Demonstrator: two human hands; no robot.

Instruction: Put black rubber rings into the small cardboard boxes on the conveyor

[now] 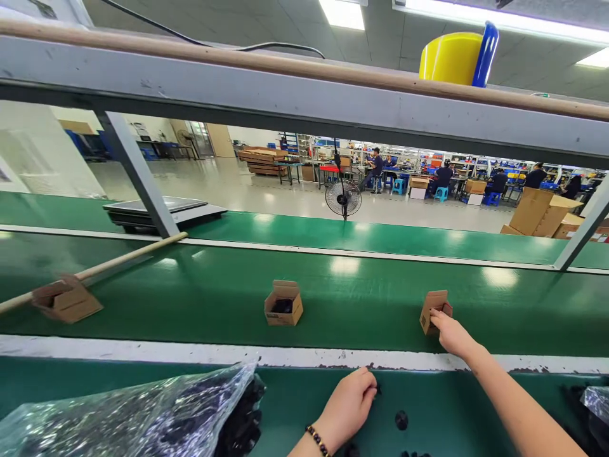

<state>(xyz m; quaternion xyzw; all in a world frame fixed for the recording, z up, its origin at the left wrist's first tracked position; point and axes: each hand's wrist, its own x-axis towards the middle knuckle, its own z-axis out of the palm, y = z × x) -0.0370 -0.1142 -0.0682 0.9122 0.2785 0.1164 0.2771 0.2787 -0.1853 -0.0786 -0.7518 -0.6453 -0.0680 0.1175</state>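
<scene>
View: head camera, looking forward and down over a green conveyor line.
Right hand [451,335]: reaches out over the white belt edge [143,350]; fingertips rest on the near side of the end carton [434,311]. Whether they pinch it cannot be told.
End carton: small brown cardboard box with its flaps up, standing on the green belt [371,298], the rightmost of three.
Left hand [349,403]: lies on the near green bench [451,406], fingers curled in narrow, tips closed on a small black part [378,388]. A beaded bracelet [318,440] is on the wrist.
Loose part [401,419]: a second black piece, on the bench just right of the left hand, apart from it.
Middle carton [283,303]: open, with a dark item inside.
Left carton [66,299]: open, touching a wooden stick [118,260] that lies slantwise across the belt.
Plastic bag [143,412]: clear, holding dark parts, at the near left.
Far side: a flat scale [162,212], a floor fan [343,198], and seated workers well apart.
Top rail: a yellow tape roll [451,58].
</scene>
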